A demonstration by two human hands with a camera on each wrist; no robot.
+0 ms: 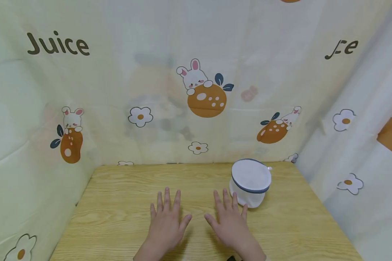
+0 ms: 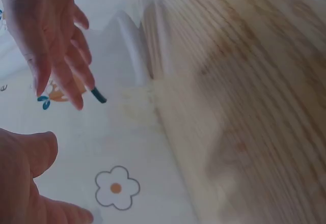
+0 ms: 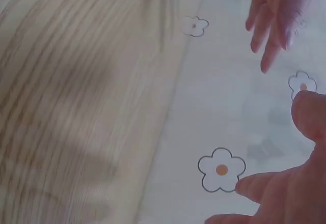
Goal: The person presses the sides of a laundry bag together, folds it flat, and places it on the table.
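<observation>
Left hand and right hand splayed, released, above wood-grain counter, navy-trimmed white bag near the right, rabbit-print curtain behind

A pale cloth hangs behind the table and along its left and right sides. The table has a light, wood-grained top. On the cloth, the word "Juice" stands in dark print at upper left; at upper right a fold cuts off similar lettering. Near the middle, a white rabbit leans over an orange with dark blue leaves. Like prints appear lower on both sides, distorted by folds. Outlined flowers with orange centres are scattered between, and faint patches of colour show through.
</observation>
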